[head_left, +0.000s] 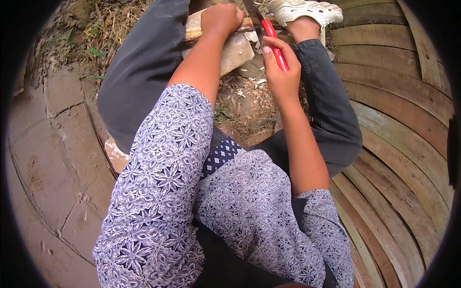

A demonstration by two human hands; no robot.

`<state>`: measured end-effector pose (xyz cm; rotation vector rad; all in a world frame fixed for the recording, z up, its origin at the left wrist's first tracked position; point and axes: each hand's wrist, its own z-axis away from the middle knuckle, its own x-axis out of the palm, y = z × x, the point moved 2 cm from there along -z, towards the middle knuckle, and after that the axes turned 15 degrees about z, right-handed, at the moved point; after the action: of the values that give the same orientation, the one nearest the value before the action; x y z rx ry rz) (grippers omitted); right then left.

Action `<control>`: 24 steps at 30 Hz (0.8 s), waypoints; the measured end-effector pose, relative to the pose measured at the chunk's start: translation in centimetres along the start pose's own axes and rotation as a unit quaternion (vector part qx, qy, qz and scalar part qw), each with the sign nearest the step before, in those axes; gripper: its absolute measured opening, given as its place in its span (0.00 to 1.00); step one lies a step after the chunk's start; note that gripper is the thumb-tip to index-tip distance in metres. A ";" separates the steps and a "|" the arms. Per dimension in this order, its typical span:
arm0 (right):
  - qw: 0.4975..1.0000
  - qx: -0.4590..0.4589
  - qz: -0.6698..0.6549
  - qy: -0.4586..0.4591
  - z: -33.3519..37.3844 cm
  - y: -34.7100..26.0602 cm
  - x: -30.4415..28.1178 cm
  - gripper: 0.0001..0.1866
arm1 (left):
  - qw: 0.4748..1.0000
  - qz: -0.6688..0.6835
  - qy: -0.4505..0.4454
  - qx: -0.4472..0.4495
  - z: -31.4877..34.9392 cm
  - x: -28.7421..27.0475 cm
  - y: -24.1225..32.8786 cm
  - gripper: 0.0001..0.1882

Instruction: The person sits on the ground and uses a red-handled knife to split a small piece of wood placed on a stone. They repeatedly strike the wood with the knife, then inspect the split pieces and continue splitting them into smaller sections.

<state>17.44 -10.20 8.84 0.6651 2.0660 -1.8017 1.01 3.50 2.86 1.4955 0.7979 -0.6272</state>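
My left hand (221, 18) is closed in a fist around a length of wood (194, 33) that lies crosswise between my legs. A pale block (237, 54), stone or brick by its look, sits just under the wood. My right hand (282, 72) grips the red handle (274, 44) of a long dark blade (253, 13). The blade points up and away, crossing close to the wood right of my left fist. Its tip leaves the top of the picture, and I cannot tell whether it is a knife or a saw. Whether it touches the wood is also unclear.
Wood shavings (247, 91) and dry grass cover the ground between my bent legs. My foot in a white clog (307, 13) rests at the top right. Wooden planks (384, 86) run along the right side; cracked paving (62, 158) spreads at the left.
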 end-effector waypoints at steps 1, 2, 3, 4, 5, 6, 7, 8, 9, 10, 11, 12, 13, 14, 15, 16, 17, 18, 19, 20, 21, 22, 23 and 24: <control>1.000 -0.010 0.003 -0.005 0.4 -0.2 -0.1 0.11 | 1.000 -0.003 0.006 -0.001 0.2 -0.4 -0.3 0.19; 0.999 -0.005 0.034 0.035 1.2 -0.6 -2.4 0.11 | 0.999 0.020 -0.012 0.040 -0.9 1.2 2.5 0.19; 0.999 -0.018 0.030 0.020 2.0 -1.0 -2.3 0.11 | 1.000 0.010 -0.001 0.029 -0.5 0.5 1.2 0.19; 1.000 -0.027 0.011 0.002 3.2 -0.7 -2.1 0.11 | 1.000 -0.003 0.011 0.018 -0.1 -0.1 0.0 0.20; 1.000 -0.004 0.014 -0.013 4.6 -1.5 -2.9 0.11 | 1.000 -0.009 0.019 0.017 -0.2 -0.5 -0.6 0.20; 0.999 0.022 0.021 -0.024 6.4 -2.3 -4.0 0.11 | 0.999 -0.011 0.023 0.021 -0.2 -0.3 -0.9 0.20; 0.999 0.028 0.027 -0.032 8.2 -2.9 -5.3 0.11 | 0.999 -0.020 0.026 0.015 -0.1 -0.6 -1.1 0.20; 0.998 0.036 0.040 -0.035 9.8 -3.5 -6.8 0.11 | 0.999 -0.022 0.026 0.014 -0.3 -0.5 -1.1 0.20; 0.996 0.062 0.054 -0.042 11.4 -4.3 -8.5 0.10 | 0.999 -0.023 0.024 0.015 -0.5 -0.2 -0.9 0.20; 0.993 0.084 0.065 -0.055 12.6 -5.0 -9.9 0.09 | 0.999 -0.020 0.025 0.017 -0.4 -0.2 -1.0 0.21; 0.991 0.099 0.065 -0.056 13.5 -5.2 -11.0 0.09 | 0.999 -0.018 0.026 0.021 -0.4 0.0 -1.0 0.21; 0.989 0.115 0.067 -0.059 14.1 -5.4 -11.7 0.09 | 0.999 -0.015 0.026 0.024 -0.4 0.1 -1.1 0.21; 0.987 0.129 0.068 -0.063 14.2 -5.5 -11.8 0.09 | 0.999 -0.016 0.020 0.023 -0.3 0.1 -1.3 0.21; 0.992 0.098 0.070 -0.046 13.7 -5.5 -11.5 0.08 | 1.000 -0.012 0.009 0.026 -0.2 0.5 -0.6 0.21; 0.996 0.060 0.063 -0.037 12.4 -5.3 -10.7 0.08 | 1.000 -0.018 0.006 0.022 -0.1 0.1 -0.6 0.21; 0.998 0.022 0.054 -0.030 10.8 -4.8 -9.6 0.08 | 0.999 -0.019 0.017 0.020 0.0 -0.4 -0.9 0.21; 0.998 0.002 0.062 0.000 8.3 -3.1 -7.5 0.08 | 0.999 -0.008 0.014 0.028 0.4 0.5 -0.5 0.21; 0.998 0.051 0.019 -0.018 5.6 -2.3 -5.8 0.08 | 0.999 0.000 0.020 0.033 0.2 0.4 -0.1 0.21; 1.000 0.000 0.014 0.008 3.2 -1.7 -4.0 0.08 | 0.999 -0.008 0.014 0.030 -0.6 0.1 0.2 0.21; 1.000 0.002 -0.010 -0.002 1.8 -1.4 -2.4 0.08 | 1.000 -0.018 0.005 0.024 -0.7 0.1 -0.1 0.21; 1.000 0.004 -0.007 0.001 1.9 -2.0 -1.8 0.08 | 1.000 -0.025 -0.006 0.017 -0.8 0.0 -0.1 0.21; 1.000 0.007 -0.003 0.006 2.1 -2.4 -1.2 0.08 | 1.000 -0.017 -0.007 0.016 -0.8 -0.1 -0.1 0.21; 1.000 0.007 0.002 0.009 2.3 -2.6 -0.8 0.08 | 1.000 -0.008 -0.005 0.012 -0.7 -0.3 -0.1 0.21; 1.000 0.011 0.007 0.018 2.7 -2.3 -0.7 0.08 | 1.000 0.002 -0.004 0.011 -0.7 -0.4 0.0 0.21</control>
<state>16.59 -13.19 10.70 0.7203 2.0620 -1.8189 0.74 4.12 3.21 1.5133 0.7830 -0.6404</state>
